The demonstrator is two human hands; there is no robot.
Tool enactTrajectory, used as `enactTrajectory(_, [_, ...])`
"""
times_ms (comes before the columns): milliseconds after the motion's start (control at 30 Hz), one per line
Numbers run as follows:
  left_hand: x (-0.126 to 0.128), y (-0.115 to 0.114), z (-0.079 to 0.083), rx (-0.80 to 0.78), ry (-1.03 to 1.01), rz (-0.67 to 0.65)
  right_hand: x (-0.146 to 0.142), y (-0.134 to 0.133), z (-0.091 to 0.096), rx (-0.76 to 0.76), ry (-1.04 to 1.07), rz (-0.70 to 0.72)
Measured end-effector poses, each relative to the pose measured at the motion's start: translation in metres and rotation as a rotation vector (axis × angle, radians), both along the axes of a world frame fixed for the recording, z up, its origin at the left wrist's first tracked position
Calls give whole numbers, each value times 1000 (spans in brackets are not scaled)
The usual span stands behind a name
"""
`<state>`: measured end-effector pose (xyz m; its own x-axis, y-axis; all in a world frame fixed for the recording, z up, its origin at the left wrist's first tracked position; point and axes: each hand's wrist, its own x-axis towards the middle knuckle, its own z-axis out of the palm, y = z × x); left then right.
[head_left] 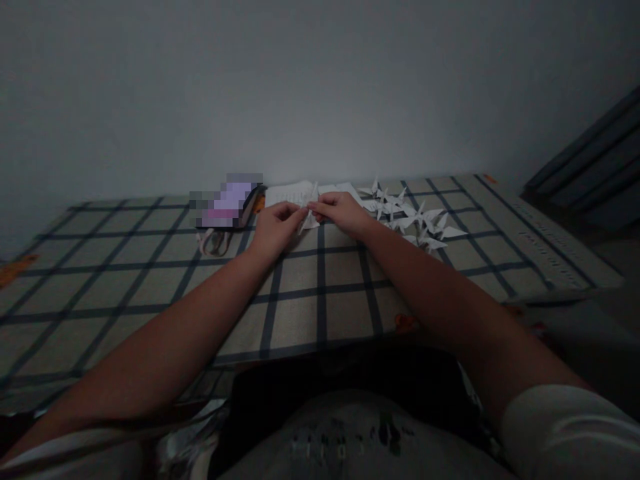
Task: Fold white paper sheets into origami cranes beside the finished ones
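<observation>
Between my two hands is a folded white paper [311, 222], pointed at the top and wider at the bottom, like a paper crane partly folded. My left hand [278, 225] pinches it from the left with thumb and finger. From the right, my right hand [344, 209] pinches its upper part, the fingertips of both hands almost meeting. Behind them lies an open book or notebook [287, 194] with pale pages. Several white paper cranes [423, 223] sit in a cluster just right of my right hand. My fingers hide part of the paper's folds.
A checked cloth [150, 273] covers the table, which meets a plain wall [320, 87]. Left of the book stands a phone [230, 202] with a lit, blurred screen, leaning on something dark. A loop of strap [214, 241] lies before it. Dark ridged panels [590, 153] rise at right.
</observation>
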<state>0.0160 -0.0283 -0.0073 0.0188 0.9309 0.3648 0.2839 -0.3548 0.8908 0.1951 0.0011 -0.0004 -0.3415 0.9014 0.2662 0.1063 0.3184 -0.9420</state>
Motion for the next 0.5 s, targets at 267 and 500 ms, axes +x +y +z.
enactTrajectory(267, [0, 0, -1, -26, -190, -16, -5, -1, 0, -165, 82, 73])
enactTrajectory(500, [1, 5, -3, -113, -246, -4, -3, -2, -1, -71, 5, 74])
